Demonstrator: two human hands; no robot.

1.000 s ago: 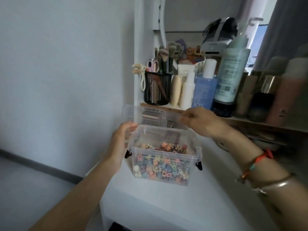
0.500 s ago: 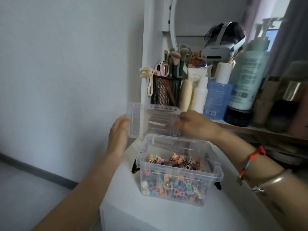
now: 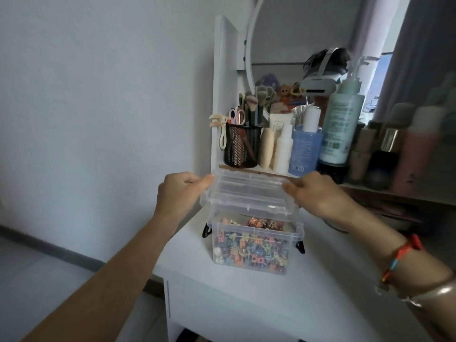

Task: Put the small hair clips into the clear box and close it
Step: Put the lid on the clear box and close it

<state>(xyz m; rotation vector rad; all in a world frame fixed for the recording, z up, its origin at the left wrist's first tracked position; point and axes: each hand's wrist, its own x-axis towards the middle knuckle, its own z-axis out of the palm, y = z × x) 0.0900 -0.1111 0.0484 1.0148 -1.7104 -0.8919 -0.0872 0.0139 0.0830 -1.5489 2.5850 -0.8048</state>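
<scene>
- The left hand (image 3: pixel 181 193) and the right hand (image 3: pixel 318 193) are each gripping one end of the clear lid (image 3: pixel 246 193), with fingers curled round its short edges and thumbs on top.
- The box (image 3: pixel 251 245) is sitting on the white table (image 3: pixel 271 307), below the hands and nearer to the person, between the two forearms.
- The hair clips (image 3: pixel 251 250) are filling most of the box in a colourful heap. None are showing on the table around it.
- The black latches (image 3: pixel 206 230) are hanging loose at both ends of the box, so nothing is clamping the lid yet.
- The lid is lying nearly flat over the opening. Half a second ago it was standing upright behind the box, in the right hand alone, with the left hand open beside it.
- The task therefore seems to be reaching its closing step: the lid probably needs pressing down square, and then both latches need flipping up.
- Behind the lid, a mesh cup (image 3: pixel 243 146) of brushes and a row of bottles are standing on a shelf.
</scene>
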